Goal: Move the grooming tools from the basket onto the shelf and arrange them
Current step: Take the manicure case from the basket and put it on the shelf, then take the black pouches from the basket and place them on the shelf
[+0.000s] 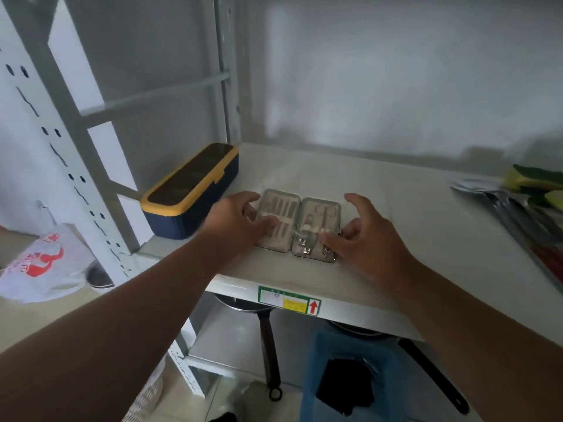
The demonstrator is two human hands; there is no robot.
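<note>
An open grey manicure case (300, 222) lies flat on the white shelf (396, 239), showing small metal tools, scissors and clippers in both halves. My left hand (240, 222) rests on its left half, thumb across the tools. My right hand (365, 236) sits at its right edge with the thumb touching the case and the fingers spread and lifted. A navy box with a yellow-rimmed lid (189, 191) stands on the shelf just left of the case. The basket is out of view.
Cutlery and yellow-green sponges (530, 190) lie at the shelf's right end. Below the shelf hang pan handles (269, 345), with a blue stool (350, 376) underneath. A white plastic bag (42, 263) sits at the left by the perforated upright (76, 178).
</note>
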